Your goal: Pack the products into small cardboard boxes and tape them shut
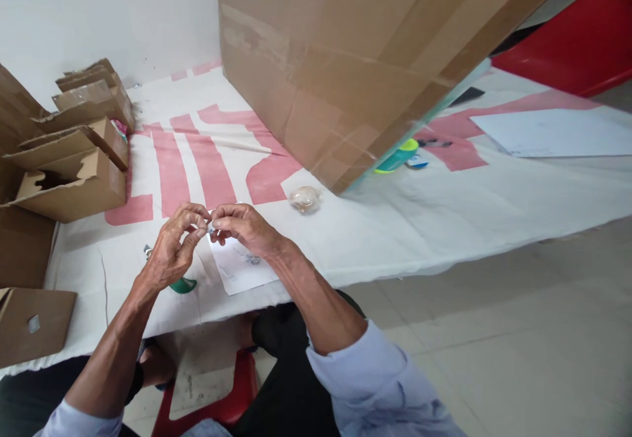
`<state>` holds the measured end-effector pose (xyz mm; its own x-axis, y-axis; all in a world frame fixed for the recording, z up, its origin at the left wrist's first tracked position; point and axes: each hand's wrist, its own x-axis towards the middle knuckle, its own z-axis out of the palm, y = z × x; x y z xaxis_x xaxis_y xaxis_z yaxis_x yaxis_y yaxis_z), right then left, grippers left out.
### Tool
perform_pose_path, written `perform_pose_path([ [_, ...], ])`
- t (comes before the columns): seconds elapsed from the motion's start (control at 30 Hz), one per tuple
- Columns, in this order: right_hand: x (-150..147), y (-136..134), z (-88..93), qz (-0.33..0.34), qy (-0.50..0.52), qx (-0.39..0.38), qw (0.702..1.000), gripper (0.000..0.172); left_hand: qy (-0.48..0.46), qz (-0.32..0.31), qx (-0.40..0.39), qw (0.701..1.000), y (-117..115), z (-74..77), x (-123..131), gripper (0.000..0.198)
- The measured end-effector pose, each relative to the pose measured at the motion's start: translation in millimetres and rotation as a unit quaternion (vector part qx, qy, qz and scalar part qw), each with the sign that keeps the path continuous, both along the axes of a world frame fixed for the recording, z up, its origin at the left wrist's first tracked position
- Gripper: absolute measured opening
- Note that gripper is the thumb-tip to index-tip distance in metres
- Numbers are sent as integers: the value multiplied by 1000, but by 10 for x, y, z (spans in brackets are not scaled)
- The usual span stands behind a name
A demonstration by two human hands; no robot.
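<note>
My left hand (pixel 174 247) and my right hand (pixel 243 226) meet over the white and red sheet (pixel 395 220) on the floor. Both pinch a tiny metal part (pixel 210 229) between thumb and fingertips; it is too small to name. Under them lies a small white paper (pixel 241 269) with a few small bits on it. A green object (pixel 184 285) and a bit of metal (pixel 147 251) show beside my left wrist. A small clear bag (pixel 305 199) lies a little beyond my right hand.
A big cardboard box (pixel 355 55) stands tilted ahead. Small open cartons (pixel 74 154) are stacked at the left, a flat one (pixel 32 322) near my left arm. A green-yellow item (pixel 397 156) lies by the big box, white paper (pixel 557 133) at the right. I sit on a red stool (pixel 232 397).
</note>
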<state>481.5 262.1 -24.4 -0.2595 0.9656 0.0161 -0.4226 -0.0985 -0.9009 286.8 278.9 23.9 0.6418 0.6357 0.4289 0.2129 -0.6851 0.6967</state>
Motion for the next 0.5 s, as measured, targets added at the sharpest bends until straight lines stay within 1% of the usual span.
perform_pose_path([
  [0.27, 19, 15, -4, 5, 0, 1, 1000, 19, 0, 8, 57, 998, -12, -8, 20, 13],
  [0.5, 16, 16, 3, 12, 5, -3, 1000, 17, 2, 4, 77, 997, -63, 28, 14, 11],
])
